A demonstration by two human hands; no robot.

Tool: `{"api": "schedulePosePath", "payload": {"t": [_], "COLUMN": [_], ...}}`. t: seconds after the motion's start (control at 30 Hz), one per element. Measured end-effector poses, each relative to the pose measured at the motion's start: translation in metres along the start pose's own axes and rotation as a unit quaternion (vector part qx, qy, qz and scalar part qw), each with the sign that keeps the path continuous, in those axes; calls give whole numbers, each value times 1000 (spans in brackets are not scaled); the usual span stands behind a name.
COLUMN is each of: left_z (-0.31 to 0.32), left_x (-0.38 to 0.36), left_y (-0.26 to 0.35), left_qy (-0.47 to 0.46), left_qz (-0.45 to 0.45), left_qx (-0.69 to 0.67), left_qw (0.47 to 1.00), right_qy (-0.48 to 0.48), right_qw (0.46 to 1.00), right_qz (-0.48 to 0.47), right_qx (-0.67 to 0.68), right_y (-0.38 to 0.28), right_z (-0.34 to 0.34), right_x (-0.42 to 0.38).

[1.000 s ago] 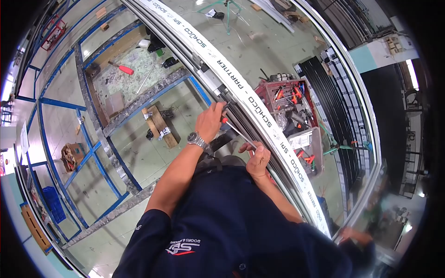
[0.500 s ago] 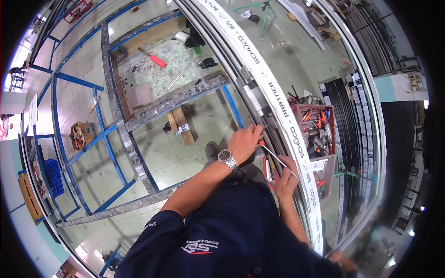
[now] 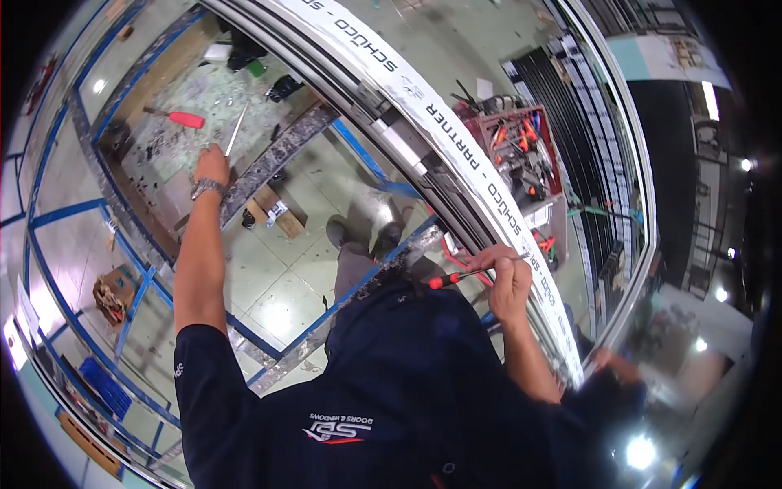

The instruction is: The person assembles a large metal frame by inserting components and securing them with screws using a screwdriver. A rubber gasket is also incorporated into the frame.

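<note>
In the head view my right hand (image 3: pixel 507 281) is closed round the shaft of a screwdriver, beside the long window profile (image 3: pixel 481 167) wrapped in white printed film. The screwdriver's red-and-black handle (image 3: pixel 445 280) points left, over my waist. My left hand (image 3: pixel 211 165), with a metal watch at the wrist, reaches down into the shallow tray (image 3: pixel 281 151) of the work stand. Its fingers are curled at the near end of a thin metal rod (image 3: pixel 238 128). Left of the rod lies a red-handled tool (image 3: pixel 186 120) on the littered tray bottom.
A red tool box (image 3: pixel 554 151) with several hand tools stands beyond the profile. Dark profiles (image 3: pixel 533 90) lie past it. Blue metal frames (image 3: pixel 69 212) fill the left side. A wood block (image 3: pixel 285 222) sits on the floor below the stand. Another person's hand (image 3: pixel 619 364) shows at lower right.
My left hand has let go of the screwdriver's handle and moved left to the rod in the tray. My right hand keeps the screwdriver, its handle now pointing left. The view has turned.
</note>
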State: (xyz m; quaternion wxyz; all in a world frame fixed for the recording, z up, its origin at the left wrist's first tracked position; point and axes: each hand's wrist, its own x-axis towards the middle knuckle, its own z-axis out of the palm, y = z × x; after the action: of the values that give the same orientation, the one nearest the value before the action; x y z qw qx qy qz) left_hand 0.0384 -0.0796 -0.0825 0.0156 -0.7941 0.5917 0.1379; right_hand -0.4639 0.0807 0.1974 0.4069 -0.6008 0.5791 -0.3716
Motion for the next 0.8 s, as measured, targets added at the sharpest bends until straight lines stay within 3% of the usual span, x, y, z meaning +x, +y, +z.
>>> {"api": "schedulePosePath", "payload": {"t": [0.13, 0.27, 0.4, 0.43, 0.5, 0.7, 0.8], "left_z": [14, -5, -30, -21, -2, 43, 35], "left_x": [9, 6, -8, -9, -4, 36, 38], "left_y": [-16, -19, -8, -9, -5, -19, -9], "left_qy": [32, 128, 90, 63, -22, -144, -173], "left_qz": [51, 152, 30, -8, -5, 146, 119], "left_qx": [7, 62, -208, -288, -314, -203, -161], "left_qw": [998, 978, 973, 955, 949, 958, 964], "right_qy": [-40, -73, -105, -113, -135, -271, -294], "right_qw": [997, 991, 963, 974, 983, 957, 951], "right_qz": [62, 106, 246, 186, 86, 34, 15], "right_qx": [-4, -36, -35, -63, -89, -95, -94], "right_y": [6, 2, 8, 18, 27, 17, 24], "right_z": [5, 10, 24, 34, 57, 98, 102], "right_x": [0, 4, 15, 18, 27, 33, 23]}}
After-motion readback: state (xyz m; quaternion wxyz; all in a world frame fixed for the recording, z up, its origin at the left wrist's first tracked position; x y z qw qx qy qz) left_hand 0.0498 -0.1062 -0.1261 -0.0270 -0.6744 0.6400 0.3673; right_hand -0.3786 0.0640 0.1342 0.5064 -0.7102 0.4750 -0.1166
